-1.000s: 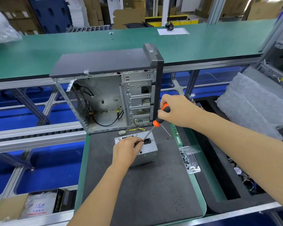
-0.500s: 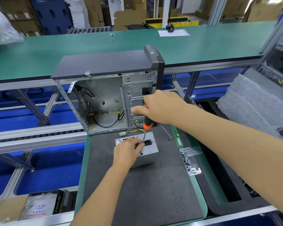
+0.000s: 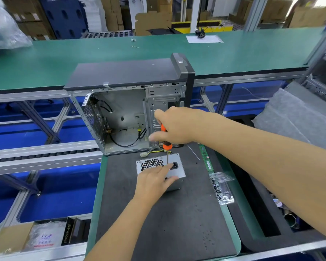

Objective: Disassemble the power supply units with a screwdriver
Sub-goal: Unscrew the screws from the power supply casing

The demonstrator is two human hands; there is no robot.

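Right hand [image 3: 174, 127] clenches screwdriver [image 3: 167, 145] upright over power supply [image 3: 159, 166]; left hand [image 3: 152, 182] lies flat, released, steadying its top.

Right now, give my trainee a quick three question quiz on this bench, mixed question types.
1. True or false: the right hand grips the screwdriver with its shaft pointing down at the power supply.
2. Which lies right of the power supply? A. a bag of screws B. a hammer C. a keyboard
3. Fill in: the left hand rests on the ____.

Key: 1 true; 2 A; 3 power supply
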